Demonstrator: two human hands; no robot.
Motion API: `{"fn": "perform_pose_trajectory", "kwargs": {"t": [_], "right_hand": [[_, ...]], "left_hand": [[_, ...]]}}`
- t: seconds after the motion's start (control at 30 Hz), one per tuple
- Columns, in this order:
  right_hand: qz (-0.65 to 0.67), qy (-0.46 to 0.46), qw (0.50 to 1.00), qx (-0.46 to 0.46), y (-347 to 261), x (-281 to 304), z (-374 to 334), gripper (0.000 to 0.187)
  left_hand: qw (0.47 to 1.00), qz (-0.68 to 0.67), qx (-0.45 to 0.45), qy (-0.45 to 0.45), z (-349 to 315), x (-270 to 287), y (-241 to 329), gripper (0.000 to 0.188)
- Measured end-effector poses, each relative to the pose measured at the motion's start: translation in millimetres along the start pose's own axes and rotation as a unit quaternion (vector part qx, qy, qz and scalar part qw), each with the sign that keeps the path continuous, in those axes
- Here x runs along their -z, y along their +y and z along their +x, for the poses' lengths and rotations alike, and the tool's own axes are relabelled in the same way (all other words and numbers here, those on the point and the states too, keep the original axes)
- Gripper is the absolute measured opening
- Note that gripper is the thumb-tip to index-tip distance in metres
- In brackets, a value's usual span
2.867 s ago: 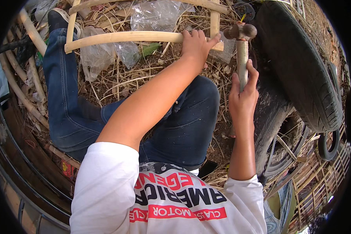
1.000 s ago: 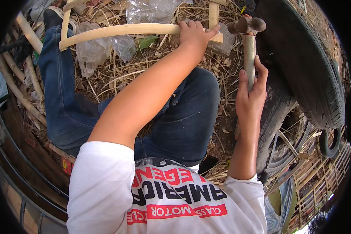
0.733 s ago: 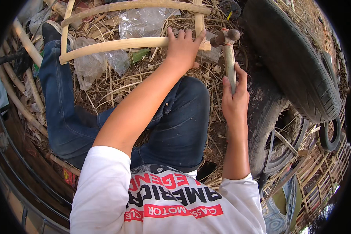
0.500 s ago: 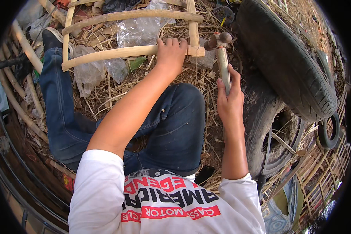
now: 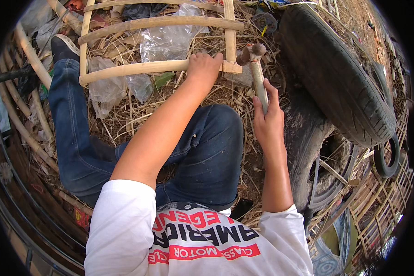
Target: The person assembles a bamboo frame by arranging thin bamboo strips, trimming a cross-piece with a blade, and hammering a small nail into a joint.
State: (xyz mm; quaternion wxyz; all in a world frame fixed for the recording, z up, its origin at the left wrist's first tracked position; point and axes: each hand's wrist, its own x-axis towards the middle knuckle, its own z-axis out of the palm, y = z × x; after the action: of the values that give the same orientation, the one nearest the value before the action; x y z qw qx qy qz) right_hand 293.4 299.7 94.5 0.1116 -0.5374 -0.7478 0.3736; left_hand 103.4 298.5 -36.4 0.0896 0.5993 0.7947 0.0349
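A ladder-like frame of pale split bamboo (image 5: 133, 69) lies across the top of the view, its nearest crosspiece bowed slightly. My left hand (image 5: 204, 69) is closed round that crosspiece near its right end. In my right hand (image 5: 268, 115) is a hammer (image 5: 258, 79), held by its light-coloured handle with the thumb and fingers around it. The rusty hammer head points away from me, beside the right corner of the frame. Whether head and bamboo touch, I cannot tell. My left fingertips are partly hidden behind the crosspiece.
A large black tyre (image 5: 333, 76) leans at the right, above a dusty tyre and wheel (image 5: 303, 152). Clear plastic bags (image 5: 165, 43) and dry straw cover the ground. Bamboo poles (image 5: 32, 60) lie at the left; woven bamboo lattice (image 5: 377, 202) is at the lower right.
The hammer head has shifted slightly left and down, closer to the frame's right corner. In the picture the frame sits slightly lower and to the right; my left hand keeps its grip.
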Motion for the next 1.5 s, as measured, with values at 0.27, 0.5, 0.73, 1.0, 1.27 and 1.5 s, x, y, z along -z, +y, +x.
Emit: {"fn": "perform_pose_trajectory", "kwargs": {"t": [0.27,0.5,0.73,1.0,1.27,1.5], "right_hand": [[-0.022,0.003,1.0,-0.003,-7.4,2.3,-1.8,0.043],[-0.027,0.033,0.998,0.056,-7.0,1.7,0.7,0.045],[-0.039,-0.005,0.999,0.008,-21.6,8.9,-3.1,0.043],[-0.107,-0.007,0.993,0.047,-0.9,-0.4,-3.0,0.046],[-0.063,0.066,0.987,0.136,-29.4,9.0,-11.3,0.046],[-0.104,-0.017,0.994,0.038,-9.0,2.3,-3.1,0.045]], "left_hand": [[0.998,0.015,-0.013,0.052,-1.4,-3.8,-1.5,0.013],[0.999,0.023,-0.009,0.041,0.2,-2.2,4.0,0.013],[0.998,0.008,0.026,-0.062,-0.5,7.5,4.4,0.017],[0.999,0.012,0.022,-0.041,0.9,9.0,10.3,0.015],[1.0,0.019,0.01,-0.023,-4.7,9.4,2.2,0.015],[0.999,0.017,0.03,-0.032,5.1,5.5,12.0,0.015]]}}
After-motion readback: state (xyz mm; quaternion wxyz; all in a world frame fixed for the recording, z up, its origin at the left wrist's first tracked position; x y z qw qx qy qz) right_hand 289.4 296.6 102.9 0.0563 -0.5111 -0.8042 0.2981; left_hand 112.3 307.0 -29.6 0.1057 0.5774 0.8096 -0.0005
